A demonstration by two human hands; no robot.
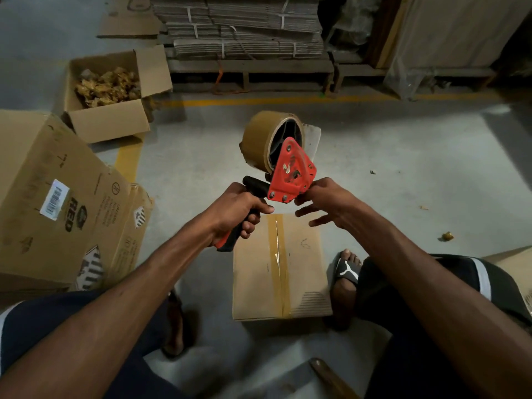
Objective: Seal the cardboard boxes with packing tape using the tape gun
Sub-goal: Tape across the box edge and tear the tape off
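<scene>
My left hand (pixel 240 210) is wrapped around the handle of the tape gun (pixel 290 174), which I hold up in the air over the far edge of the small box (pixel 259 272) between my feet. My right hand (pixel 322 201) pinches at the gun's front end by the cutter, other fingers spread; I judge it is hunting for the loose tape end, which I cannot make out. The roll (pixel 260 138) sits on top, tilted away. The box already has one strip along its centre seam. To do this well, I would free a short tab, keep it flat and unwrinkled, then lower the gun to the box's far edge.
</scene>
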